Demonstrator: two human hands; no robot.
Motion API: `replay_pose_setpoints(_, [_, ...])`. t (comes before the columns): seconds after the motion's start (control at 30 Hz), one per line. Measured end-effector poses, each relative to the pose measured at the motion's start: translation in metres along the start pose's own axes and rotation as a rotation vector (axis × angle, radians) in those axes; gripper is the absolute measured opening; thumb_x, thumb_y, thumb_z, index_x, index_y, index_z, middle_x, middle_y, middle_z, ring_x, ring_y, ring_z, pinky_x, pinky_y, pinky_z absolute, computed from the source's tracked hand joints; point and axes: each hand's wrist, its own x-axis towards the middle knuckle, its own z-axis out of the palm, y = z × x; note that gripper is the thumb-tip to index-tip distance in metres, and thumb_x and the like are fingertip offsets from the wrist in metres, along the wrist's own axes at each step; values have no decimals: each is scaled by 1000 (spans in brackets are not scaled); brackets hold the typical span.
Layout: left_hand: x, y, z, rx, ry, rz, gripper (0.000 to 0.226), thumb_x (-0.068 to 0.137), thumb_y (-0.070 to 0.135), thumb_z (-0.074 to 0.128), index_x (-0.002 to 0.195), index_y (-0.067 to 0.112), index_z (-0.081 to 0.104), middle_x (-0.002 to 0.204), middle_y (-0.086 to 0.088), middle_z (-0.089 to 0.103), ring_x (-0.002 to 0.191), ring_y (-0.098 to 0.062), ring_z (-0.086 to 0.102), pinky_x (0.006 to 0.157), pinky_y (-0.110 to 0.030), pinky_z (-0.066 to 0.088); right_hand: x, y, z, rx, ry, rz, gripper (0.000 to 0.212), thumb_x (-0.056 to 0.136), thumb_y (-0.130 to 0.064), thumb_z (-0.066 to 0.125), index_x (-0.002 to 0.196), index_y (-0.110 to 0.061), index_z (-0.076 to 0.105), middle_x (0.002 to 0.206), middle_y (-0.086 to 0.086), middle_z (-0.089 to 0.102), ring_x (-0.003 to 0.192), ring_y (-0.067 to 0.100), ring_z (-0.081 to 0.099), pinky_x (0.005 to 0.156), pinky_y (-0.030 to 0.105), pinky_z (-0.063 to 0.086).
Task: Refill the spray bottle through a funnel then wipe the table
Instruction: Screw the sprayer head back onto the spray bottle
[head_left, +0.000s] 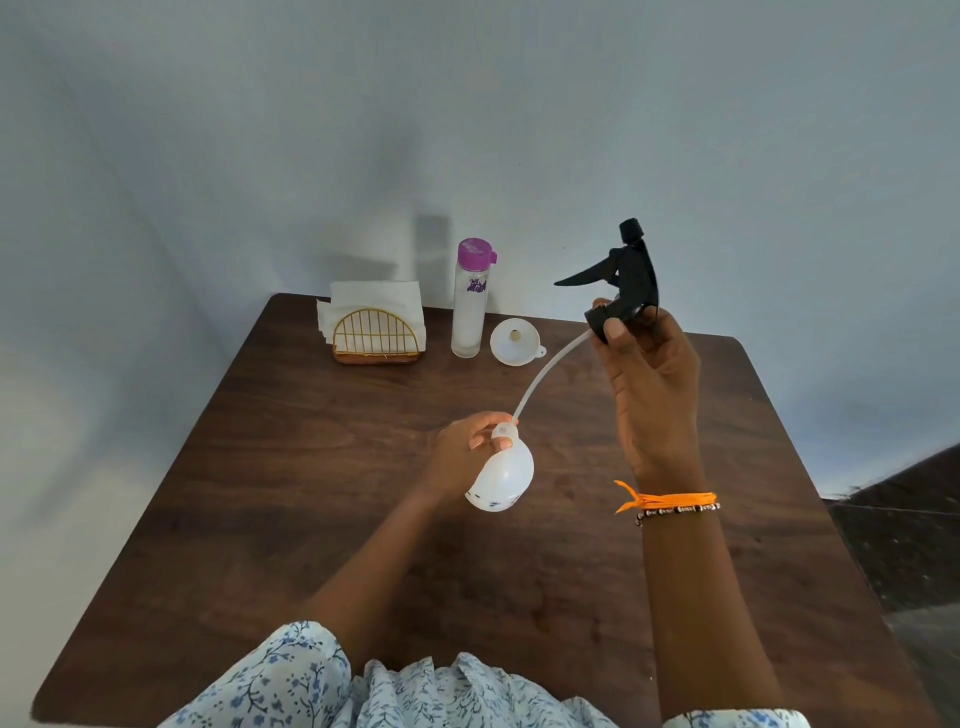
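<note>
Spray bottle, a translucent white one with small dark print near its base, is tilted above the middle of the dark wooden worktop, its open neck pointing up and away from the person. The left hand grips it around the neck and shoulder, fingers curled round it. The black trigger head is off the bottle and held up above the far right part of the worktop by the right hand, whose thumb and fingers pinch its screw collar. From that collar a thin clear dip tube curves down to the left, and its lower end sits right at the bottle's mouth; whether the tip is inside the neck or just beside it cannot be told. An orange thread and a beaded bracelet circle the right wrist. At the far edge of the worktop stand a gold wire holder with white napkins, a clear water bottle with a purple cap, and just to its right a white funnel resting mouth up. Sleeves of a blue floral garment show at the near edge.
</note>
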Motion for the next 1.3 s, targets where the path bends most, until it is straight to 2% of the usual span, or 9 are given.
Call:
replay_pose_setpoints(0.23, [0,1,0,49,-6,-28,45,81,45,59,119,20,58,119,-2,63,107,-19,60,88,-32,52,-2,18,-2,-88,-53,38,20,87,0,58,105,-9,59,103,7,67,101,16,64,85,25,48])
replay_pose_setpoints(0.47, [-5,4,-1,8,22,-37,59,67,55,59,116,22,61,118,-4,65,108,-19,60,92,-44,51,-9,69,-7,-346,-131,160,18,84,3,60,97,-10,56,98,9,64,90,11,64,78,21,51])
replay_pose_setpoints(0.57, [-9,5,1,-71,54,-33,56,65,53,60,113,22,64,113,-3,67,106,-18,62,90,-47,52,-19,100,-10,-497,-161,246,21,86,-2,60,93,-21,54,98,7,63,97,23,62,86,36,52])
replay_pose_setpoints(0.7, [-11,3,4,-67,78,-36,58,67,56,57,114,22,63,111,-2,69,106,-16,62,93,-47,50,-31,119,-9,-609,-209,245,16,88,-5,57,97,-18,53,93,-1,61,93,18,58,77,22,47])
replay_pose_setpoints(0.9, [-13,1,4,-84,98,-43,62,67,55,60,116,18,63,112,-3,68,104,-16,64,91,-46,51,-27,119,-13,-752,-258,199,14,89,-7,57,102,-5,56,93,3,59,87,17,54,72,19,43])
replay_pose_setpoints(1.0, [-13,-1,4,-58,104,-45,63,66,55,59,117,18,63,115,-4,67,107,-17,62,93,-44,50,-31,117,-15,-793,-309,181,10,89,-7,56,99,-7,54,94,3,58,86,14,53,69,16,40])
replay_pose_setpoints(1.07, [-13,-2,4,-29,111,-47,62,68,53,59,118,16,62,118,-4,66,110,-16,60,95,-42,49,-34,117,-15,-835,-328,131,12,89,-5,55,99,-10,52,96,1,57,88,14,52,74,20,41])
replay_pose_setpoints(1.17, [-13,-3,4,25,127,-40,48,78,41,61,119,15,61,118,-6,65,108,-18,60,93,-43,50,-34,117,-10,-922,-354,96,17,89,-3,56,105,-5,56,99,-1,51,93,14,51,83,23,43])
replay_pose_setpoints(1.3, [-12,-5,6,82,156,-18,33,87,21,60,119,14,60,116,-7,66,105,-20,61,88,-38,52,-31,119,-5,-946,-316,101,16,86,-7,61,103,-6,61,99,2,49,91,13,50,82,20,42])
